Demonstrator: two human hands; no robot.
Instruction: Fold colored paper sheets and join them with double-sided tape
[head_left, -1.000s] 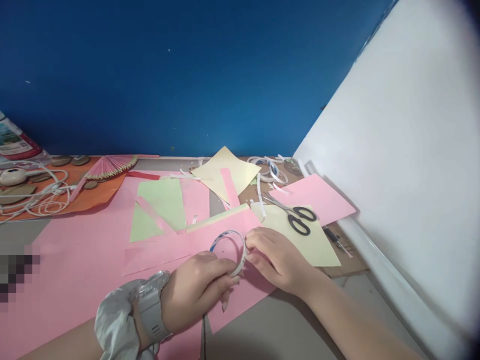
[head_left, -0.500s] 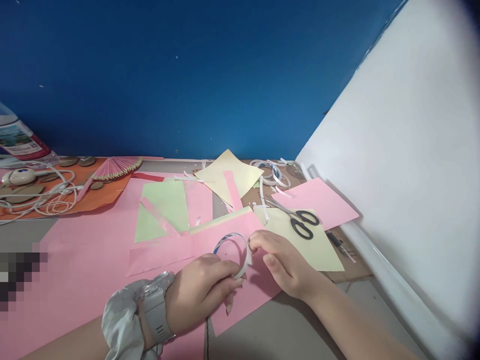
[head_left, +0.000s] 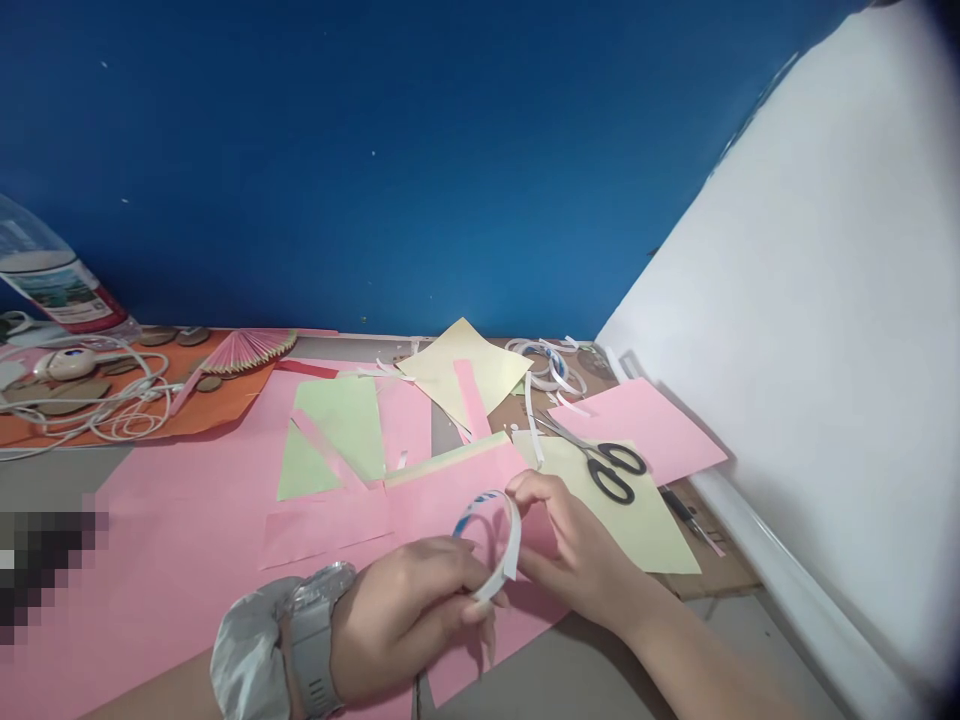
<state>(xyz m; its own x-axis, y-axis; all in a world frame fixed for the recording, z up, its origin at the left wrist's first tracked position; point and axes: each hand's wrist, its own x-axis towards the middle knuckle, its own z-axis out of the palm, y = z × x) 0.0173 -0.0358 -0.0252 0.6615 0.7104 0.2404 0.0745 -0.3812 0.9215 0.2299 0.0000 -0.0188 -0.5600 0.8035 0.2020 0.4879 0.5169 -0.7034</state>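
My left hand point(head_left: 409, 615), with a grey watch and scrunchie on the wrist, is closed on the lower edge of a white tape roll point(head_left: 491, 540). The roll stands on edge, lifted a little above a large pink sheet point(head_left: 187, 530). My right hand point(head_left: 574, 545) pinches the roll's top right, where a loose tape end hangs down. Black-handled scissors point(head_left: 604, 460) lie on a yellow sheet point(head_left: 637, 515) just beyond my right hand.
Green paper point(head_left: 337, 430), another yellow sheet point(head_left: 461, 370), pink strips and a pink sheet point(head_left: 645, 425) lie scattered at the back. White backing strips point(head_left: 551, 365) curl near the blue wall. A folded paper fan point(head_left: 240, 352), white cable point(head_left: 90, 400) and a bottle point(head_left: 52, 275) sit left. A white board point(head_left: 810, 330) leans at right.
Both hands raised the tape roll slightly off the pink sheet, and my right hand's fingers shifted up to the roll's top edge. The view tilted up a little.
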